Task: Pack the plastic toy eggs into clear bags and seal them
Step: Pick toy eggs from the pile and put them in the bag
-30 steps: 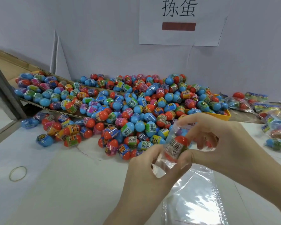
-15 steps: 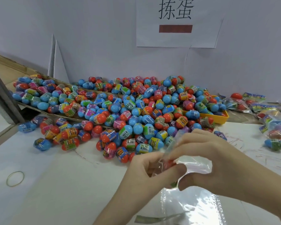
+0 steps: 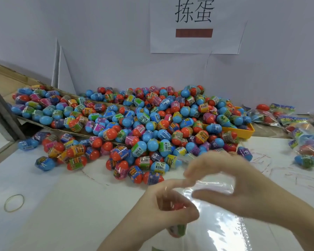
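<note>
A big heap of blue and red plastic toy eggs [image 3: 145, 124] covers the back of the white table. My left hand [image 3: 163, 207] grips a clear bag [image 3: 178, 229] with an egg inside; a red part shows between its curled fingers and a green part pokes out below. My right hand [image 3: 234, 189], blurred, hovers just right of it with thumb and fingers spread, and the bag's clear top flap [image 3: 214, 183] stretches between them. Whether the fingertips pinch the film is unclear. A stack of flat clear bags [image 3: 225, 230] lies under both hands.
A yellow tray [image 3: 246, 132] sits under the heap's right side. Filled bags [image 3: 304, 134] are piled at the right edge. A cardboard flap [image 3: 11, 82] slopes up at back left. A rubber band [image 3: 14, 202] lies at front left. A paper sign [image 3: 194, 24] hangs on the wall.
Both hands have sunk toward the table with the bagged egg. My left hand has closed round the egg, and my right hand has opened and drawn back to the right.
</note>
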`<state>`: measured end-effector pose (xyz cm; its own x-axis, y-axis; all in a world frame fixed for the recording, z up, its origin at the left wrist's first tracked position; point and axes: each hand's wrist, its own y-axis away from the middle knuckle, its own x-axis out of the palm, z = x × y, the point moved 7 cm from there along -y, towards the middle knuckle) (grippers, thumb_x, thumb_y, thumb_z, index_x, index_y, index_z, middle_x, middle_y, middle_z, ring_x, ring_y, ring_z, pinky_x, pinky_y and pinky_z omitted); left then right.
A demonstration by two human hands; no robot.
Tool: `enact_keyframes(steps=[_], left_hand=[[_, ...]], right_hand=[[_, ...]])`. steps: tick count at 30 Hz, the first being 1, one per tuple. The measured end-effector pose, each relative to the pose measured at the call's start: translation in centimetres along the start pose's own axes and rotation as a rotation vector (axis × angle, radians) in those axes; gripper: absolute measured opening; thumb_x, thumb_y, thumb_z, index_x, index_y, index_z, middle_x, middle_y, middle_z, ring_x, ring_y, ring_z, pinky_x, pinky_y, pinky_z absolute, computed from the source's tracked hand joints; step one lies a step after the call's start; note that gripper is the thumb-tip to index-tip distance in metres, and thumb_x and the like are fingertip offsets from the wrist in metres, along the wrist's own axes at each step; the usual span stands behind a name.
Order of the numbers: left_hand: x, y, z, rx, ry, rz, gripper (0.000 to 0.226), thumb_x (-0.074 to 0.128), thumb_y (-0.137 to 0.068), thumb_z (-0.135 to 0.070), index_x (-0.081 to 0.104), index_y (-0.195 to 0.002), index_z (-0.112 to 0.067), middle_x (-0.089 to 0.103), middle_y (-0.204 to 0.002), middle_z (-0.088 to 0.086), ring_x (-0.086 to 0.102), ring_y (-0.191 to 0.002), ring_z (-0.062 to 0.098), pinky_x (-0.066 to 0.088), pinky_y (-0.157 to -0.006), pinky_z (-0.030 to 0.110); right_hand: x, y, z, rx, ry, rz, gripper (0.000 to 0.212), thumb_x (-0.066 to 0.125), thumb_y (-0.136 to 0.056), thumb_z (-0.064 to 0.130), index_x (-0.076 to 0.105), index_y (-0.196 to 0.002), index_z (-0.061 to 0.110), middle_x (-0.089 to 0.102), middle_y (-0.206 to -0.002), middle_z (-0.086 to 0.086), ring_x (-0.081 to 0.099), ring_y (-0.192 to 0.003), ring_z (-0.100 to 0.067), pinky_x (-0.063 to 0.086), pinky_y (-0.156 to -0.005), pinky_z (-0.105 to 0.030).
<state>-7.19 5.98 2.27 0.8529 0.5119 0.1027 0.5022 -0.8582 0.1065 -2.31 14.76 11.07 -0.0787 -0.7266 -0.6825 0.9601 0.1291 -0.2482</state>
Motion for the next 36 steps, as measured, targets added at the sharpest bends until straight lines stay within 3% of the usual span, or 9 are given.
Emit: enact_keyframes(steps=[4, 6, 10, 16, 20, 25, 28, 32, 36], left_hand=[[-2.2, -0.1, 1.4, -0.029, 0.118, -0.216, 0.050, 0.081, -0.052, -0.012, 0.068, -0.100, -0.018, 0.069, -0.068, -0.003, 0.064, -0.065, 0.011, 0.052, -0.060, 0.019], [-2.9, -0.1, 1.7, -0.030, 0.172, -0.279, 0.053, 0.086, -0.047, -0.010, 0.071, -0.097, -0.017, 0.067, -0.067, -0.001, 0.063, -0.063, 0.011, 0.049, -0.055, 0.018], [-3.8, -0.1, 2.2, -0.040, 0.268, -0.371, 0.055, 0.082, -0.040, -0.023, 0.073, -0.094, -0.014, 0.069, -0.078, 0.006, 0.062, -0.061, 0.010, 0.048, -0.050, 0.017], [-3.5, -0.3, 2.2, -0.069, 0.288, -0.353, 0.049, 0.071, -0.055, -0.033, 0.068, -0.101, -0.019, 0.073, -0.087, 0.004, 0.064, -0.068, 0.005, 0.048, -0.056, 0.015], [-3.4, -0.6, 2.2, -0.076, 0.288, -0.350, 0.051, 0.066, -0.060, -0.034, 0.061, -0.109, -0.018, 0.074, -0.088, 0.008, 0.070, -0.081, 0.015, 0.056, -0.067, 0.028], [-3.4, -0.3, 1.4, -0.043, 0.106, -0.346, 0.063, 0.073, -0.050, -0.040, 0.059, -0.108, -0.021, 0.074, -0.088, 0.003, 0.071, -0.077, 0.020, 0.056, -0.080, 0.044], [-2.7, -0.3, 0.6, 0.001, 0.034, -0.337, 0.054, 0.076, -0.056, -0.032, 0.059, -0.106, -0.021, 0.073, -0.080, 0.003, 0.068, -0.067, 0.019, 0.053, -0.055, 0.024], [-2.2, -0.3, -0.3, 0.077, 0.004, -0.360, 0.045, 0.086, -0.058, -0.026, 0.063, -0.097, -0.025, 0.069, -0.076, 0.015, 0.055, -0.057, 0.015, 0.045, -0.048, 0.018], [-2.1, 0.1, -0.8, 0.124, -0.130, -0.349, 0.049, 0.075, -0.049, -0.039, 0.063, -0.096, -0.030, 0.072, -0.082, -0.008, 0.053, -0.059, 0.007, 0.049, -0.056, 0.016]], right_hand=[[-4.9, -0.8, -4.2, 0.139, -0.138, -0.530, 0.010, 0.072, -0.077, 0.020, 0.065, -0.076, 0.026, 0.067, -0.078, 0.007, 0.061, -0.076, -0.008, 0.048, -0.068, -0.018], [-3.6, -2.0, -6.9, 0.296, 0.171, -0.399, 0.010, 0.069, -0.078, 0.023, 0.060, -0.078, 0.028, 0.059, -0.079, 0.015, 0.053, -0.073, -0.004, 0.042, -0.062, -0.012], [0.2, -2.3, -11.0, 0.431, 0.564, -0.117, 0.030, 0.065, -0.077, 0.043, 0.064, -0.102, 0.026, 0.055, -0.098, 0.007, 0.048, -0.095, -0.014, 0.041, -0.071, -0.026], [0.8, -2.5, -11.9, 0.363, 0.702, -0.235, 0.042, 0.061, -0.079, 0.048, 0.055, -0.111, 0.022, 0.059, -0.100, 0.004, 0.034, -0.084, -0.010, 0.027, -0.068, -0.025], [0.9, -2.7, -11.6, 0.309, 0.871, -0.268, 0.038, 0.059, -0.085, 0.041, 0.055, -0.119, 0.024, 0.058, -0.109, 0.007, 0.042, -0.103, -0.017, 0.022, -0.081, -0.026], [-4.5, -1.0, -7.6, 0.186, 0.076, -0.722, 0.031, 0.073, -0.074, 0.014, 0.063, -0.102, 0.023, 0.062, -0.096, 0.004, 0.060, -0.086, -0.015, 0.045, -0.075, -0.012], [-5.0, -1.5, -3.5, 0.048, -0.417, -0.578, 0.044, 0.082, -0.062, 0.023, 0.059, -0.097, 0.035, 0.063, -0.089, 0.013, 0.063, -0.071, -0.009, 0.051, -0.063, -0.015], [-3.5, -2.4, 2.2, -0.161, 0.161, -0.240, 0.035, 0.073, -0.067, 0.016, 0.059, -0.097, 0.027, 0.059, -0.084, 0.011, 0.056, -0.063, -0.005, 0.048, -0.055, -0.014], [-2.8, -3.3, 1.9, -0.075, 0.489, 0.008, 0.031, 0.073, -0.075, 0.015, 0.067, -0.104, 0.023, 0.056, -0.088, 0.011, 0.048, -0.077, 0.005, 0.038, -0.069, -0.005]])
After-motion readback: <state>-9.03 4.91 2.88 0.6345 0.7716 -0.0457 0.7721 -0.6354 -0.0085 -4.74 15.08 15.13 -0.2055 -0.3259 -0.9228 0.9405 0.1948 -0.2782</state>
